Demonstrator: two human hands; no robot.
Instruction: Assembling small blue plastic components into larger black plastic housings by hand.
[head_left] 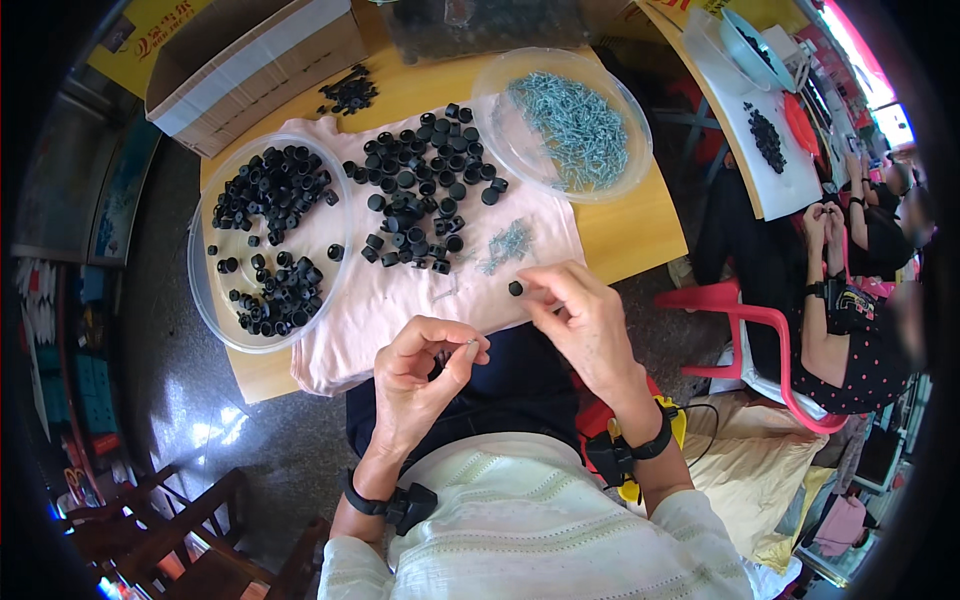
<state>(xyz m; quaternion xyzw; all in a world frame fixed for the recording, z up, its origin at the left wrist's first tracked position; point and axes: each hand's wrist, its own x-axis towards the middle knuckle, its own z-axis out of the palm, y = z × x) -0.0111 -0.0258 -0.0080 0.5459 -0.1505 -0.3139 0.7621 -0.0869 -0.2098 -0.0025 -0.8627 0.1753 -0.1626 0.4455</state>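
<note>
My left hand [425, 375] is closed in a pinch above my lap, near the table's front edge. A tiny pale glint shows at its fingertips, too small to name. My right hand [580, 325] pinches a small black cap [516, 288] between thumb and fingers. Just beyond that cap, a small heap of screws [508, 246] lies on the pale pink cloth [395, 310]. Many black round caps [405, 180] are spread over the cloth's middle. To the left, a clear round tub lid [194, 258] carries more black parts. Silvery screws [580, 130] fill part of a clear round tub [640, 165] at the far right.
Behind the lid stands an open cardboard box [265, 85], with small black pieces [350, 92] beside it. A clear container [490, 30] sits at the table's back. Rightward are a pink chair [770, 318], another table [735, 95] and other people at work.
</note>
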